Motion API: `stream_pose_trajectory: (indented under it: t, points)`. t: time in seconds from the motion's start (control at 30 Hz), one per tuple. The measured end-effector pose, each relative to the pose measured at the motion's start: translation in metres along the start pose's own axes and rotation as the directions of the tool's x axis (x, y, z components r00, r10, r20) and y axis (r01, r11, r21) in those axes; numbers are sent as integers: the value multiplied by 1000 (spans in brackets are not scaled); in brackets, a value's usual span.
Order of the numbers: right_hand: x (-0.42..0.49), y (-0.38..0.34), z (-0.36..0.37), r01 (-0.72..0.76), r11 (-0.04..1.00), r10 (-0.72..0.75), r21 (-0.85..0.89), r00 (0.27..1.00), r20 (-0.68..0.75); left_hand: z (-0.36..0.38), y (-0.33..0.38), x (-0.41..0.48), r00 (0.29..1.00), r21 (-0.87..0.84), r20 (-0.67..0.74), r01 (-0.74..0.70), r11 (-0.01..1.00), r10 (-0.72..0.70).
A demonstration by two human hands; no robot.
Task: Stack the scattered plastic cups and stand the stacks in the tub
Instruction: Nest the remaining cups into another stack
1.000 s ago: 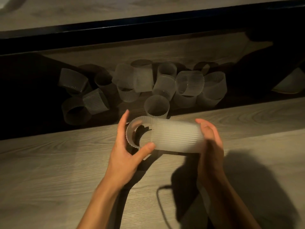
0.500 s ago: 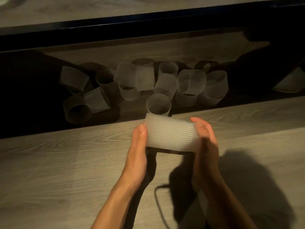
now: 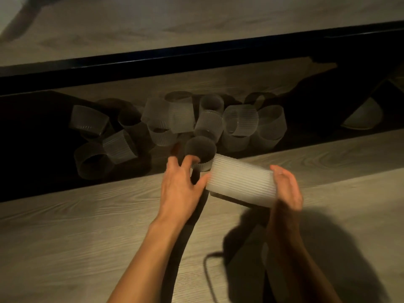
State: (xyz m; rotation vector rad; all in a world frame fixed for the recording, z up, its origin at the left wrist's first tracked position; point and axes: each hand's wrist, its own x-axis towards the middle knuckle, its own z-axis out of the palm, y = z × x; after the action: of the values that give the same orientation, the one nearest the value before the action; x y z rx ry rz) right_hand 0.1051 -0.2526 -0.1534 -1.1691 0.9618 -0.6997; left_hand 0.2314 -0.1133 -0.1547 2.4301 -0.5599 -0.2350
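Observation:
My right hand (image 3: 285, 189) grips the right end of a stack of ribbed translucent cups (image 3: 241, 182), held on its side just above the wooden table. My left hand (image 3: 181, 184) is off the stack, fingers spread. Its fingertips reach the rim of a loose cup (image 3: 200, 149) that stands mouth up at the near edge of the pile. Several more loose cups (image 3: 240, 120) lie scattered and tipped in a dark, shadowed strip behind it. No tub is clearly seen.
The wooden table (image 3: 65, 237) spreads out in front of me. A black ledge (image 3: 196, 60) runs across behind the cups. A pale rounded object (image 3: 364, 119) sits in shadow at far right. A thin dark cable (image 3: 207, 270) lies between my forearms.
My left hand pushed a cup onto the stack, then let go and moved up-left to the loose cup. The stack in my right hand shifted slightly right.

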Motion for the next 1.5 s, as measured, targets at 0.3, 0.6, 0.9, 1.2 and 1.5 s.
stream_pose_trajectory:
  t: [0.3,0.6,0.9,1.2,1.5]
  points:
    - [8,1,-6,-12,1000,13,25,1000,-8,-7,2,-27,980,-851,74,159,500,-185]
    - [12,6,-13,18,1000,-18,0,999,38,-4,-3,-44,987,-825,162,136,548,-2]
    - [32,-2,-34,70,994,-60,-80,991,116,16,25,-42,985,-816,161,97,570,63]
    - [63,-27,-66,102,992,-91,-75,986,141,45,78,-21,990,-797,76,133,589,-121]
    - [91,-36,-85,31,996,-18,-79,985,169,76,126,-23,987,-812,157,149,564,-35]
